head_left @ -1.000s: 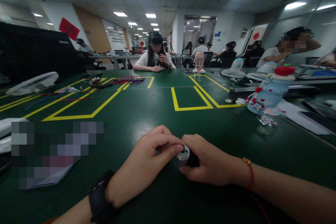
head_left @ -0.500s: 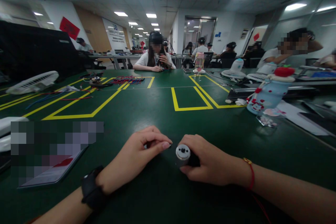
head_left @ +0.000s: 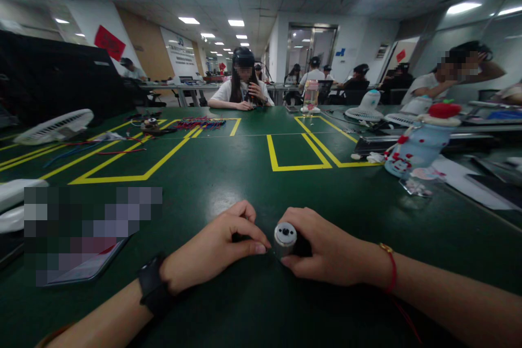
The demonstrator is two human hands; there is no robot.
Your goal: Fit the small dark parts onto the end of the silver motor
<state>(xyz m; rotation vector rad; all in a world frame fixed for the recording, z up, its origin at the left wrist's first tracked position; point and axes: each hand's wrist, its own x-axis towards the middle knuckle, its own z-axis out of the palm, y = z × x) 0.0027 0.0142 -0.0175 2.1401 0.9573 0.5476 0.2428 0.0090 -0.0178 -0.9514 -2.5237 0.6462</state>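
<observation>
My right hand (head_left: 322, 250) wraps around a small cylindrical motor (head_left: 285, 239), standing upright on the green table (head_left: 228, 310). Its round silver end faces up and shows a dark centre with a small hole on either side. Just left of it, my left hand (head_left: 228, 239) has thumb and forefinger pinched together, their tips close to the motor's side. Whatever sits between those fingertips is too small or hidden to make out.
On the left lies a phone-like slab (head_left: 98, 255), partly pixelated. A blue bottle (head_left: 420, 147) with a red top stands at right, beside a clear packet (head_left: 416, 185). Red and blue wires (head_left: 199, 123) lie farther back, near yellow tape lines (head_left: 302, 167). Across the table sits a person (head_left: 240, 87).
My left hand has moved slightly right and down, bringing its pinched fingertips nearer the motor. The small dark thing seen at those fingertips before is now hidden. My right hand keeps its hold.
</observation>
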